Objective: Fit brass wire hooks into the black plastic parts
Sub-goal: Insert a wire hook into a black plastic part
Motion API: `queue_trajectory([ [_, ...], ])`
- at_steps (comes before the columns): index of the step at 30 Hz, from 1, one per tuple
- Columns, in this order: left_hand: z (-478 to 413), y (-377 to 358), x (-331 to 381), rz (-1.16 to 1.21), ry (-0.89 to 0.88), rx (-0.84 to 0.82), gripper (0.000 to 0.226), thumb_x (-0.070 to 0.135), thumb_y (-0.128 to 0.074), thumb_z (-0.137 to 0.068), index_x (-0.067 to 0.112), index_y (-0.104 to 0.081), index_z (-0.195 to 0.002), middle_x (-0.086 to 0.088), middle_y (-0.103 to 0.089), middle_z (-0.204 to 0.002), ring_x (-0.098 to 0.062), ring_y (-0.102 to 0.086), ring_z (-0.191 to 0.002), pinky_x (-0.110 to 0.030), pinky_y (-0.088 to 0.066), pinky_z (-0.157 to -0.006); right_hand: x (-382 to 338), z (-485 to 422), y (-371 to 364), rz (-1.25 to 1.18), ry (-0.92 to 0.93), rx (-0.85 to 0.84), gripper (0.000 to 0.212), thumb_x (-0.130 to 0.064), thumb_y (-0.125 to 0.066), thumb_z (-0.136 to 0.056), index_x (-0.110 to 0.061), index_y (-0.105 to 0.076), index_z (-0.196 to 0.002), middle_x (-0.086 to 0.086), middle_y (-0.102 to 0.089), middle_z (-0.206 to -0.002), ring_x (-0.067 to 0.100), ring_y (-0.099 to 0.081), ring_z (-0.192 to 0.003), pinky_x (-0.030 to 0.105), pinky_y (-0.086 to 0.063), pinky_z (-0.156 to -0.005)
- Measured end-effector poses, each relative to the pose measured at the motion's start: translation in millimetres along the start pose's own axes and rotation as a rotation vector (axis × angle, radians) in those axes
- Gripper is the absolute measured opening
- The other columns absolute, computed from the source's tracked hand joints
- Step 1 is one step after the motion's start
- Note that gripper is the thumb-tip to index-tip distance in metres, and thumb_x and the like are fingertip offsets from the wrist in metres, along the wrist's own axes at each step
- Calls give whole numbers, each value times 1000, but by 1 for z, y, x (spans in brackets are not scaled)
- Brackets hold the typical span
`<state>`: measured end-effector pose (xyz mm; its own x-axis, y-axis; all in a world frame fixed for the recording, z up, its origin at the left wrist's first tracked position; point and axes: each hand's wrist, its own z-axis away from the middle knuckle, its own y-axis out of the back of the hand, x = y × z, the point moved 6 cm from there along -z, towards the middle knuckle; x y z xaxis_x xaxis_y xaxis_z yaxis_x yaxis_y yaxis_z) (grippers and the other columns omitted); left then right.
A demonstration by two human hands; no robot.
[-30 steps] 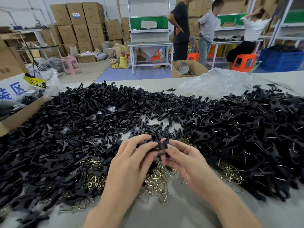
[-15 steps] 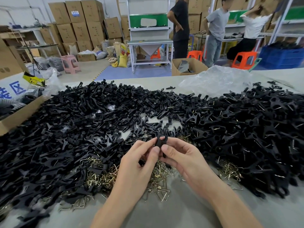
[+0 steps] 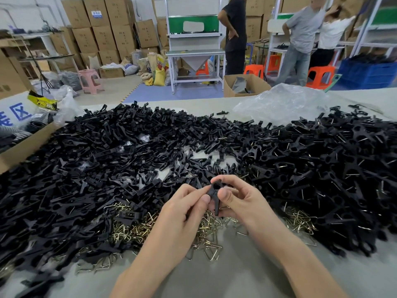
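Observation:
Both hands meet at the table's middle on one black plastic part (image 3: 214, 192). My left hand (image 3: 182, 214) pinches its left side with fingertips. My right hand (image 3: 238, 198) grips it from the right, thumb against its lower arm and a finger curled over the top. A loose heap of brass wire hooks (image 3: 137, 226) lies just under and beside the hands. I cannot tell whether a hook sits in the held part. A wide pile of black plastic parts (image 3: 107, 160) covers the left; parts with wires showing (image 3: 322, 168) fill the right.
A cardboard box (image 3: 23, 147) stands at the left table edge. Crumpled clear plastic (image 3: 279, 104) lies at the back right. Bare grey table (image 3: 236, 276) shows near me. Three people stand by benches and orange stools beyond the table.
The hands have stayed together on the part and turned it; its ring end now points up between the fingertips. The camera has tilted slightly.

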<state>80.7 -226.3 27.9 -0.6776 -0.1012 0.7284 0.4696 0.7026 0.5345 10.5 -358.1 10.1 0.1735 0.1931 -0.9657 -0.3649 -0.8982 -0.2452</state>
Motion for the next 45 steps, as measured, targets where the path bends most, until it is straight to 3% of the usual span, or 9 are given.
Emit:
queue_trajectory([
  [4,1,7,-2,-1,67,65,33,45,-46,-100,39,-60,-130,23,-62,-99,0,-61,-88,-6,-41,-73,2,-4,5,-50,12,54,22,-30,-79,-72,-22,-74,-92,7,-72,-92,25,-69,-83,30,-60,-71],
  [7,2,16,-6,-124,92,82,24,53,-44,-99,47,-56,-118,29,-61,-102,5,-59,-95,-7,-40,-78,-1,-7,15,-91,68,147,31,-32,-80,-68,-18,-71,-94,2,-72,-85,18,-71,-77,25,-59,-69],
  [12,8,-6,-6,-641,-124,-231,46,67,-41,-91,38,-67,-116,21,-57,-108,-6,-51,-108,-29,-34,-102,-4,-8,31,-143,116,274,39,-29,-78,-68,-11,-64,-100,-3,-72,-82,12,-69,-73,23,-58,-67],
  [21,4,-7,-1,-757,-172,-131,35,45,-41,-95,28,-71,-88,12,-64,-93,-18,-62,-90,-35,-52,-84,-1,-9,32,-135,98,298,41,-32,-77,-69,-11,-64,-101,-3,-73,-82,12,-70,-74,23,-58,-67],
  [29,3,15,11,-442,43,88,33,49,-30,-100,30,-56,-98,22,-52,-71,-5,-51,-62,-30,-48,-61,0,-10,28,-217,71,265,48,-34,-78,-66,-8,-62,-103,0,-72,-80,12,-70,-72,23,-58,-66],
  [35,5,4,10,-411,4,-34,38,33,-31,-103,27,-60,-127,14,-48,-101,-16,-59,-65,-39,-53,-61,3,-11,25,-227,58,238,45,-33,-79,-66,-9,-63,-100,1,-73,-82,13,-70,-72,24,-58,-65],
  [38,3,2,2,-407,-3,-47,41,5,-54,-100,29,-58,-133,18,-46,-105,-10,-60,-75,-22,-50,-67,4,-11,26,-232,54,241,44,-32,-80,-67,-9,-64,-101,3,-72,-84,14,-70,-72,24,-58,-65],
  [41,1,8,0,-248,56,89,35,14,-61,-98,36,-62,-125,26,-59,-100,4,-60,-89,-4,-40,-76,3,-10,24,-250,46,214,41,-30,-78,-69,-9,-64,-101,4,-73,-86,15,-71,-73,25,-58,-65],
  [45,1,11,-17,57,244,208,28,29,-66,-95,53,-63,-108,24,-70,-93,-15,-63,-68,-24,-48,-63,3,-6,10,-316,-16,88,30,-24,-71,-81,-6,-61,-103,13,-75,-98,23,-74,-86,30,-60,-72],
])
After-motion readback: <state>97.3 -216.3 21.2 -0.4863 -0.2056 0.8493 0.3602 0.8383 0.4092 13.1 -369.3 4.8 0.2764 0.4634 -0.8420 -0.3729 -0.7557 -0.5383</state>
